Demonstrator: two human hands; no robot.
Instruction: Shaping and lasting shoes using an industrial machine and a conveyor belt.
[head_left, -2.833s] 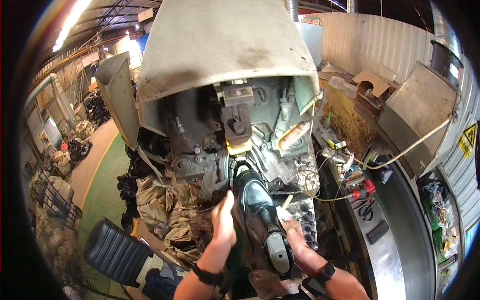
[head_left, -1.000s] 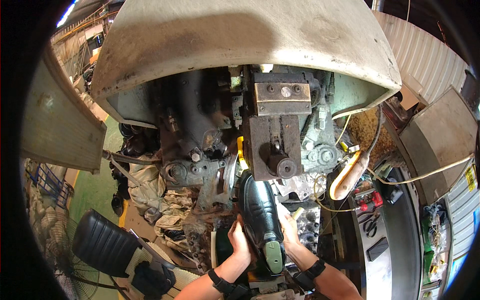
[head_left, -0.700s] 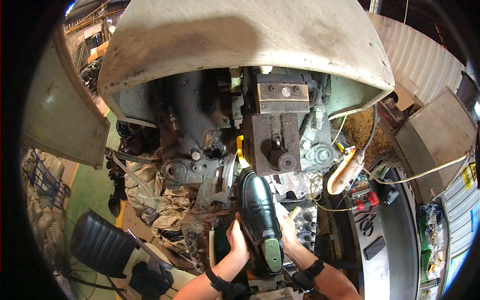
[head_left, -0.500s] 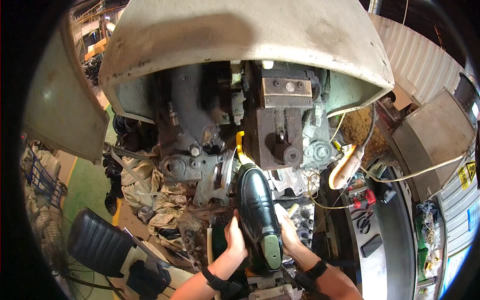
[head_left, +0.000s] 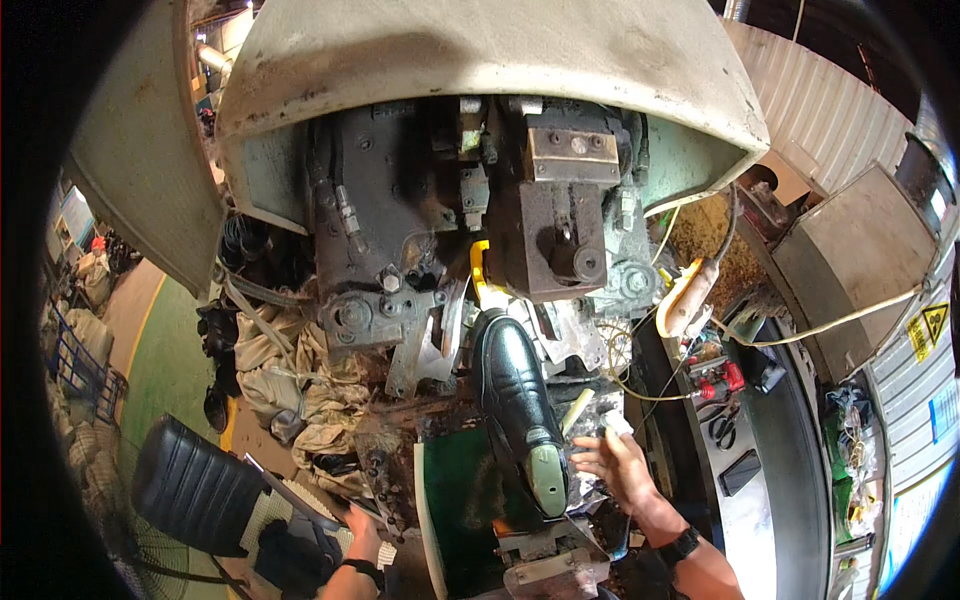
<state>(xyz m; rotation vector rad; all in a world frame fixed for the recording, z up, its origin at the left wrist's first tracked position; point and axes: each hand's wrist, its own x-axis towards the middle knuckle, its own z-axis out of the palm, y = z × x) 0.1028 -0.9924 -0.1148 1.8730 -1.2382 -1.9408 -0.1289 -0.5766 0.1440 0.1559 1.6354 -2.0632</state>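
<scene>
Under the pale hood (head_left: 480,60) of the machine, the black shoe (head_left: 515,390) sits unheld. Its toe points up toward the dark metal block (head_left: 562,235), just below the yellow part (head_left: 479,268); whether toe and yellow part touch cannot be told. The grey-green heel end (head_left: 547,478) faces the lower edge, above a metal fixture (head_left: 545,545).

Compared with half a second ago, when a hand lay along each side of the shoe, both hands are now off it. The shoe keeps nearly the same slant.

The right hand (head_left: 620,470) is just right of the heel end, fingers extended and parted, tips pointing at the shoe with a narrow gap between. A small white item (head_left: 617,423) shows at this hand; whether it is gripped or worn cannot be determined.

The left hand (head_left: 364,543) is down near the lower edge, well apart from the shoe and beside the black-backed chair (head_left: 195,490). The state of its fingers cannot be told. Between it and the shoe lies a dark green panel (head_left: 455,490).
</scene>
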